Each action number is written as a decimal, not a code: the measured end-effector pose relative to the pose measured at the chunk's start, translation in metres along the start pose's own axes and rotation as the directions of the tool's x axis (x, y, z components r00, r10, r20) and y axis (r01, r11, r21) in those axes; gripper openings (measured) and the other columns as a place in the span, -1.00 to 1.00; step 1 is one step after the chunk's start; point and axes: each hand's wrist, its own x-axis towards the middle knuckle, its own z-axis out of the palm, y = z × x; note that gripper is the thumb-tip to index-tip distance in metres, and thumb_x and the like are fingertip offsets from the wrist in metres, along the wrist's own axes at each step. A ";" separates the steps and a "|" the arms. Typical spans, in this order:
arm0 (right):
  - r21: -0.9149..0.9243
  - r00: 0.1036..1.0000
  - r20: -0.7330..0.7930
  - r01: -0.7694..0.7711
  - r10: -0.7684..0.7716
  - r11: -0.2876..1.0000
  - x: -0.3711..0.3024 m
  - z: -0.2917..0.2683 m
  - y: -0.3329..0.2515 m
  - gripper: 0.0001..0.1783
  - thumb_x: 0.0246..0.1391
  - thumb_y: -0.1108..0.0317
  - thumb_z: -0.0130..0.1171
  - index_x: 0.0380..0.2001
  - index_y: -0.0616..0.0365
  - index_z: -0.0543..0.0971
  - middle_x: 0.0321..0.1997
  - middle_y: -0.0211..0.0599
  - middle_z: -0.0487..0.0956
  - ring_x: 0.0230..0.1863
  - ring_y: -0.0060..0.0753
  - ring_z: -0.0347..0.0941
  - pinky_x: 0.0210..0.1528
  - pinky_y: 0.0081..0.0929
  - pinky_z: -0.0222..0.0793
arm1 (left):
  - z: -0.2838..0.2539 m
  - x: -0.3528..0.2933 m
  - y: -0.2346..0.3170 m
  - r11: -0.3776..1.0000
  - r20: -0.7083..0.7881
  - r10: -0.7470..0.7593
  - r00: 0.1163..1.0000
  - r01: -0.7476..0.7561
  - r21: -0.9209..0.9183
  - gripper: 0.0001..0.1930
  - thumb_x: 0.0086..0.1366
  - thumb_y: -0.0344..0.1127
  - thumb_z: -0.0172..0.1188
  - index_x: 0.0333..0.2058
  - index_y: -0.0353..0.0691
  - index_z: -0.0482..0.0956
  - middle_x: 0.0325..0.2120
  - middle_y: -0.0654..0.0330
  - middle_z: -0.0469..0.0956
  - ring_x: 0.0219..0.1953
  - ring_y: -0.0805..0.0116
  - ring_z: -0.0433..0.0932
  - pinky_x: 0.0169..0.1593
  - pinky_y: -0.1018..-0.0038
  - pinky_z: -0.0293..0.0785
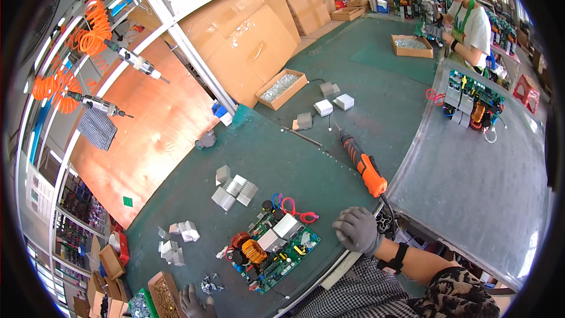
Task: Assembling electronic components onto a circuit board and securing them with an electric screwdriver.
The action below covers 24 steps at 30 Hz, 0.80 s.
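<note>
My right hand (358, 229), in a grey glove, rests at the bench edge with its fingers curled; whatever may be inside them is hidden. It lies between a green circuit board (275, 253) and an orange electric screwdriver (365, 168). That board carries copper coils, white blocks and red and blue wires. At the lower edge my left hand (196, 303), also gloved, is partly cut off, with its fingers apart. Beside it stands a cardboard box of brass-coloured screws (165, 295). A few small metal clips (210, 284) lie between that hand and the board.
Silver heat sinks (235, 191) lie in groups on the green bench. Two pneumatic screwdrivers (138, 63) hang on orange coiled hoses at left. Farther off are boxes of metal parts (281, 88). Another board (471, 103) sits on the metal table at right, near a co-worker (471, 23).
</note>
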 end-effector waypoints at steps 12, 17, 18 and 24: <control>-0.006 1.000 0.005 -0.013 0.014 1.000 0.005 0.003 -0.007 -0.72 -0.27 0.45 0.30 -0.34 0.05 0.60 -0.32 -0.34 0.59 -0.14 -0.17 0.55 -0.08 -0.21 0.38 | 0.031 -0.084 0.053 0.880 -0.029 -0.443 0.896 0.428 -0.205 -0.43 0.18 -0.18 0.18 0.15 -0.28 0.40 0.01 -0.11 0.47 0.09 -0.20 0.40 0.20 0.01 0.28; 0.003 1.000 0.006 -0.015 0.015 1.000 0.004 0.003 -0.008 -0.71 -0.28 0.47 0.29 -0.34 0.08 0.59 -0.32 -0.31 0.59 -0.16 -0.13 0.53 -0.10 -0.19 0.38 | 0.029 -0.080 0.057 0.862 -0.047 -0.482 0.875 0.464 -0.203 -0.48 0.17 -0.19 0.21 0.09 -0.24 0.43 -0.03 -0.02 0.51 0.06 -0.11 0.44 0.19 0.04 0.29; -0.002 1.000 0.006 -0.012 0.012 1.000 0.004 0.004 -0.008 -0.71 -0.28 0.47 0.29 -0.34 0.09 0.59 -0.32 -0.31 0.59 -0.15 -0.13 0.53 -0.11 -0.19 0.38 | 0.029 -0.080 0.058 0.858 -0.051 -0.495 0.868 0.478 -0.190 -0.49 0.18 -0.18 0.21 0.09 -0.24 0.43 -0.03 -0.02 0.51 0.07 -0.11 0.44 0.19 0.04 0.29; -0.028 1.000 0.015 -0.006 0.006 1.000 0.004 0.004 -0.009 -0.71 -0.27 0.47 0.29 -0.34 0.08 0.58 -0.32 -0.31 0.57 -0.15 -0.13 0.53 -0.13 -0.18 0.37 | 0.029 -0.079 0.059 0.838 -0.028 -0.522 0.852 0.507 -0.202 -0.51 0.19 -0.17 0.19 0.08 -0.24 0.45 -0.06 -0.03 0.52 0.05 -0.09 0.45 0.17 0.06 0.31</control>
